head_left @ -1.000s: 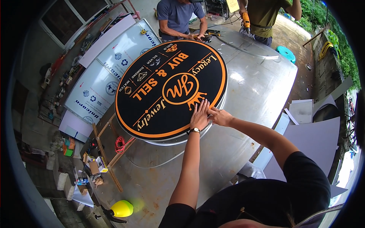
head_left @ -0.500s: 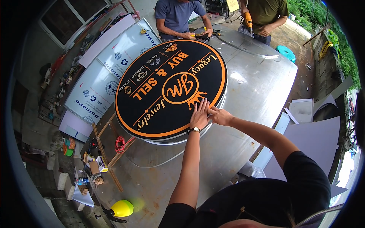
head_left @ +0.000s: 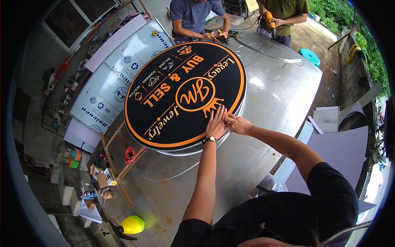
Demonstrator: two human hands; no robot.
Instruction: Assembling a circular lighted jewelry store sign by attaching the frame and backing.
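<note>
A large round black sign (head_left: 156,119) with an orange border and orange and cream lettering lies face up on a metal table. My left hand (head_left: 216,122) rests flat on its near right part, beside the orange crown, fingers stretched and palm down. Right beside it, my right hand (head_left: 238,124) is closed at the sign's rim, its fingers bent over the edge and partly hidden. A pale side band shows under the black face.
The metal table (head_left: 284,84) carries a yellow spray bottle (head_left: 132,224), a red cable coil (head_left: 129,155) and a wooden frame (head_left: 119,181). Wrapped panels (head_left: 105,96) lean at left. Across the table stand two people, one holding an orange drill (head_left: 270,21). A teal stool (head_left: 309,57) is beyond.
Both my hands stay at the same place on the sign. Across the table, the person with the drill has shifted it slightly and brought the other hand to it.
</note>
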